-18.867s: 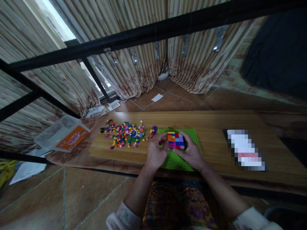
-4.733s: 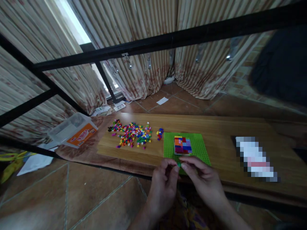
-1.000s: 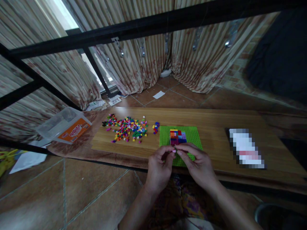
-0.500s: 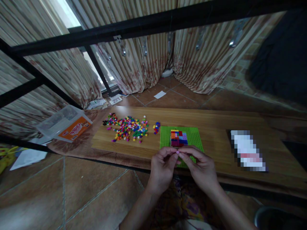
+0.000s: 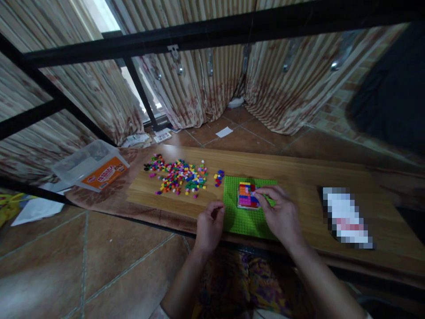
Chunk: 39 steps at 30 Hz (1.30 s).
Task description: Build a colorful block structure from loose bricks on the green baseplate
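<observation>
A green baseplate (image 5: pixel 241 220) lies on the wooden board, with a small block of coloured bricks (image 5: pixel 246 196) built on it. My right hand (image 5: pixel 281 213) reaches over the plate, its fingertips pinched together against the right edge of that block; what they hold is too small to see. My left hand (image 5: pixel 209 226) hovers at the plate's left edge near the table's front, fingers curled in towards the thumb. A pile of loose coloured bricks (image 5: pixel 177 177) is spread out to the left, with a small cluster of bricks (image 5: pixel 218 176) beside the plate.
A clear plastic box with an orange label (image 5: pixel 93 165) sits at the table's left end. A blurred white object (image 5: pixel 347 217) lies to the right. Black metal bars (image 5: pixel 212 37) cross overhead, with curtains behind. The tiled floor (image 5: pixel 99 266) lies below the front edge.
Both hands pinched a small pink brick together in front of the plate. Now the right hand has moved forward onto the brick block and the left has dropped back to the plate's left edge.
</observation>
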{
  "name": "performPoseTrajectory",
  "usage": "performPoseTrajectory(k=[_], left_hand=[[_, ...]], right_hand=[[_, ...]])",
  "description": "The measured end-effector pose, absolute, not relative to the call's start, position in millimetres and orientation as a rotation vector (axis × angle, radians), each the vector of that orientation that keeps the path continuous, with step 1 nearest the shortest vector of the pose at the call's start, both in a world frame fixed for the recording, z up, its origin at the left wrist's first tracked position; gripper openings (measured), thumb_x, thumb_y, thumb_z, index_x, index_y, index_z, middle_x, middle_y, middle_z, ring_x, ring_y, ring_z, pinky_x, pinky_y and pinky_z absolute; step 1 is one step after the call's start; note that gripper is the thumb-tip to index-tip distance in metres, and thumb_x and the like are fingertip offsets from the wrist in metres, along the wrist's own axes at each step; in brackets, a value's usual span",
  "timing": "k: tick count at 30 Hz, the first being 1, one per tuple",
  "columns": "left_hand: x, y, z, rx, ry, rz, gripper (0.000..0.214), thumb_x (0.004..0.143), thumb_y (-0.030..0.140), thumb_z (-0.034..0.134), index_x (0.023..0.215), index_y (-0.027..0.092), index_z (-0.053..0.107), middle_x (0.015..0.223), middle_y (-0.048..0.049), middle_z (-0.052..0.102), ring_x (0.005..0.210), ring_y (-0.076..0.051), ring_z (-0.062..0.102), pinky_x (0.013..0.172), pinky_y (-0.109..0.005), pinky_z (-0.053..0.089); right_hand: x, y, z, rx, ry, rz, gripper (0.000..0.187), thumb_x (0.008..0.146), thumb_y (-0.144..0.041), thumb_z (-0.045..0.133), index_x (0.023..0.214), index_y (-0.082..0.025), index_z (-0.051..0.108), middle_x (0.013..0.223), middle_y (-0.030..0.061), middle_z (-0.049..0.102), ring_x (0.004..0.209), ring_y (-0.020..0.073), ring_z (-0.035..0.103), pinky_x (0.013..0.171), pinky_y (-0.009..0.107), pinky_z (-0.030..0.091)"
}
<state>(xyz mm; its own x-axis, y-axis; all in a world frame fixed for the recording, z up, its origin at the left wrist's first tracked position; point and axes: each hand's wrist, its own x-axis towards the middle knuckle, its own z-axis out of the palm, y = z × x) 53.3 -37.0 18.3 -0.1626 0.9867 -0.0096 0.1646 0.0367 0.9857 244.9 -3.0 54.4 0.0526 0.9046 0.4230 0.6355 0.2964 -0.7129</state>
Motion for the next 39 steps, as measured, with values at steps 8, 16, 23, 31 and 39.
performPoseTrajectory(k=[8,16,23,31,39], left_hand=[[38,-32,-1,1.294,1.578,1.178,0.014,0.084,0.025,0.056,0.093,0.02,0.064,0.083,-0.0017,0.07,0.075,-0.015,0.066,0.068,-0.024,0.052],[39,-34,-1,1.315,1.596,1.139,0.016,0.086,0.027,0.055,0.096,0.02,0.064,0.08,-0.0001,0.068,0.07,-0.013,0.064,0.064,-0.022,0.05],[39,-34,-2,1.33,1.583,1.13,0.014,0.086,0.026,0.053,0.095,0.021,0.064,0.078,0.0009,0.068,0.069,-0.012,0.064,0.065,-0.021,0.049],[40,-35,3,1.341,1.616,1.111,0.014,0.086,0.024,0.053,0.093,0.021,0.064,0.082,0.0002,0.069,0.074,-0.013,0.066,0.068,-0.021,0.05],[41,-34,9,1.383,1.635,1.106,0.013,0.084,0.02,0.053,0.089,0.02,0.065,0.076,0.0008,0.067,0.068,-0.012,0.064,0.063,-0.02,0.048]], right_hand=[[239,7,51,-1.424,-1.776,0.245,0.02,0.087,-0.037,0.055,0.083,-0.027,0.072,0.093,0.0048,0.065,0.09,0.0218,0.056,0.083,0.038,0.045],[239,10,46,-1.391,-1.674,0.338,0.016,0.083,-0.037,0.061,0.08,-0.026,0.073,0.089,0.0032,0.065,0.087,0.0192,0.06,0.082,0.036,0.046],[240,12,46,-1.418,-1.622,0.435,0.016,0.08,-0.038,0.065,0.075,-0.025,0.074,0.086,0.0026,0.065,0.084,0.0182,0.06,0.079,0.033,0.046],[238,15,51,-1.503,-1.567,0.534,0.02,0.076,-0.041,0.065,0.072,-0.024,0.074,0.08,0.0025,0.067,0.077,0.0184,0.062,0.074,0.033,0.046],[236,13,47,-1.491,-1.571,0.456,0.023,0.078,-0.044,0.063,0.072,-0.024,0.073,0.078,0.0026,0.067,0.076,0.0189,0.061,0.075,0.034,0.046]])
